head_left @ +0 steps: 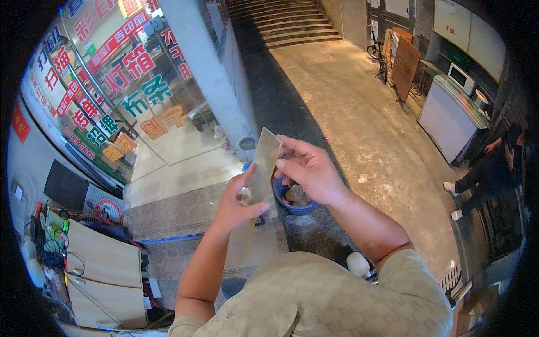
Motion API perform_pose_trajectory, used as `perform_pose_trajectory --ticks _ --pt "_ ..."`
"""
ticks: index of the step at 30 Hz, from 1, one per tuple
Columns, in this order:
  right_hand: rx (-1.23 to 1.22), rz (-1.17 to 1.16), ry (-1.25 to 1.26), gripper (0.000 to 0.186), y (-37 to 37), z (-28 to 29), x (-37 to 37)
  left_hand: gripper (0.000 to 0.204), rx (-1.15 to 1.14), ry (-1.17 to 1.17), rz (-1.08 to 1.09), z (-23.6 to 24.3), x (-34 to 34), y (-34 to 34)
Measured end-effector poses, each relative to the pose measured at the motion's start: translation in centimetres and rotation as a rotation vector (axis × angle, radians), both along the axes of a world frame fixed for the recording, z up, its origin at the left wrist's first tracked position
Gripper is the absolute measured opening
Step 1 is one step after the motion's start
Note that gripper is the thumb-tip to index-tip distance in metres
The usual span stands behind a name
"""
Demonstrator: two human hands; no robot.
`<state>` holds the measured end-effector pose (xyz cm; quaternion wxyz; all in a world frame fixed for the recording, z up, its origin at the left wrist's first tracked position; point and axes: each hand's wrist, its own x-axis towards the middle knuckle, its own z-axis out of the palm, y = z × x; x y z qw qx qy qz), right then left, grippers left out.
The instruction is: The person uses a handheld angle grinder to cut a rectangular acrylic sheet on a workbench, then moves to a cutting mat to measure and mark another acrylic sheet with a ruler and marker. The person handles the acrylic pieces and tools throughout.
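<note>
My two hands hold a long, narrow translucent panel (264,154) upright and tilted in front of my chest. My left hand (238,205) grips its left side lower down, thumb against the face. My right hand (303,168) pinches the upper right edge between thumb and fingers. Just behind the panel, low on the ground, stands a blue bucket (295,206) with rubble or scraps inside, partly hidden by my hands.
Left are a glass shopfront (174,140), wooden cabinet (104,258) and cluttered tools (53,241). Beyond the lane (365,140) are stairs (286,25), a bicycle (375,50), leaning boards (407,64) and a white appliance (449,118). A person in dark clothes (477,174) is at right.
</note>
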<state>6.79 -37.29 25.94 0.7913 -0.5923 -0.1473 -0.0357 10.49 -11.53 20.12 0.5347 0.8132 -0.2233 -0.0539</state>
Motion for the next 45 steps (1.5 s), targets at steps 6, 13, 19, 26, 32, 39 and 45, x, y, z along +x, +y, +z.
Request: perform_pose_trajectory --ticks 6,13,19,26,32,39,45 --pt "0.04 0.001 -0.029 0.058 0.1 0.2 -0.3 0.113 -0.13 0.054 -0.048 -1.0 0.1 -0.2" --pt "0.007 0.014 0.0 0.058 -0.1 0.1 -0.2 0.114 -0.147 0.089 -0.073 -0.9 -0.2 -0.2" --pt "0.038 0.008 0.007 0.058 0.0 -0.2 0.0 0.113 -0.215 0.126 -0.102 -1.2 -0.2 -0.6" --pt "0.03 0.001 -0.011 0.057 0.0 -0.4 0.3 0.122 -0.221 0.146 -0.108 -1.4 0.1 -0.9" --pt "0.049 -0.01 -0.037 0.052 0.2 -0.9 0.2 0.124 -0.236 0.155 -0.108 -1.6 -0.1 -0.8" --pt "-0.018 0.116 0.205 0.036 -2.4 -2.0 2.2 0.117 0.241 -0.433 0.056 -0.5 -1.4 1.2" --pt "-0.388 0.061 0.264 0.028 1.0 -6.6 5.4 0.117 0.58 -0.606 0.045 -2.6 -3.9 6.3"
